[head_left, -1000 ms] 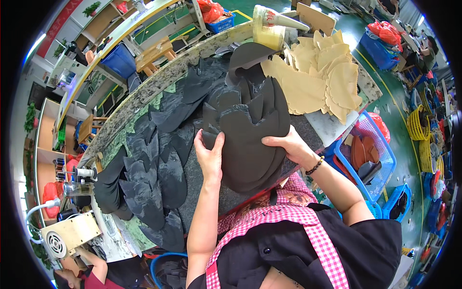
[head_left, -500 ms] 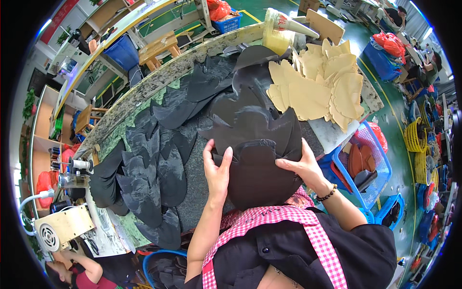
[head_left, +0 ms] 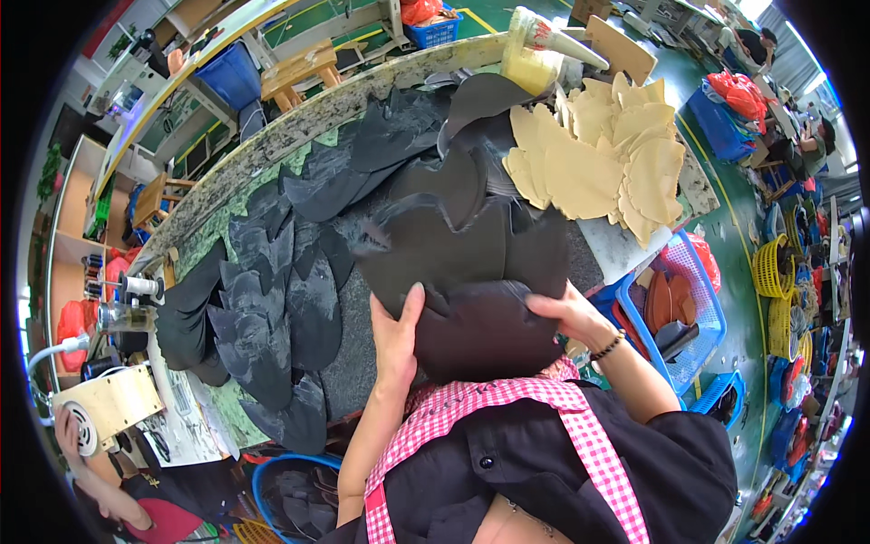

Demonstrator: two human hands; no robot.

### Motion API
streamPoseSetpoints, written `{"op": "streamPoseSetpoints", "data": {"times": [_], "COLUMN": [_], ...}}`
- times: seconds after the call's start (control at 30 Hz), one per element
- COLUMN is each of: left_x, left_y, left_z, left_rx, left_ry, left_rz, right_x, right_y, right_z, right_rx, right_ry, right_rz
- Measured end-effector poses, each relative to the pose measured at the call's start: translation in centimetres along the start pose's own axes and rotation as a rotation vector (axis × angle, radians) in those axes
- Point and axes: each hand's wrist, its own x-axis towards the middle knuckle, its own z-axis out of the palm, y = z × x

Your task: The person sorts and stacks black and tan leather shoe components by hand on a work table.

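Both my hands grip the sides of a pile of dark, shaped leather pieces (head_left: 489,331) in front of my apron. My left hand (head_left: 397,331) closes on its left edge, thumb on top and fingers mostly underneath. Opposite it, my right hand (head_left: 575,317) pinches the right edge with the thumb lying over the top piece. Overlapping dark pieces (head_left: 444,240) with notched edges spread out beyond the pile. To the left lie rows of similar black pieces (head_left: 258,313), some with whitish smears. Tan jagged-edged pieces (head_left: 598,163) are heaped at the far right.
A yellowish container (head_left: 526,68) with a pale cone stands at the table's far edge. At right is a blue basket (head_left: 707,317) holding brown pieces. A small machine (head_left: 109,408) sits at left, with another person's hand (head_left: 68,435) against it. A blue-rimmed tub (head_left: 263,480) is below.
The top piece in my hands has shifted and lies differently, its notched upper edge less distinct. My hands keep their hold at the sides. The other person's hand has moved up onto the machine.
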Motion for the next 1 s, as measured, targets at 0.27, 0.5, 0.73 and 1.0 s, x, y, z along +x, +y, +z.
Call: {"op": "streamPoseSetpoints", "data": {"times": [0.27, 0.5, 0.73, 1.0], "left_x": [-3.0, -4.3, -0.2, 1.3], "left_y": [0.9, 1.5, -0.5, 1.1], "left_z": [-1.2, 0.2, -8.8, -7.0], "left_rx": [0.125, 0.153, -0.435, 0.244], "left_ry": [-0.299, -0.069, 0.042, -0.090], "left_rz": [0.029, 0.280, 0.423, 0.694], "right_x": [-4.0, -3.8, 0.9, 3.2], "right_y": [3.1, -0.2, -5.8, 3.5], "right_z": [-3.8, 4.3, 8.2, 6.6], "right_rx": [-0.227, -0.386, -0.378, -0.225], "right_ry": [-0.238, 0.190, -0.429, -0.296], "right_rz": [0.005, -0.273, -0.344, -0.490]}}
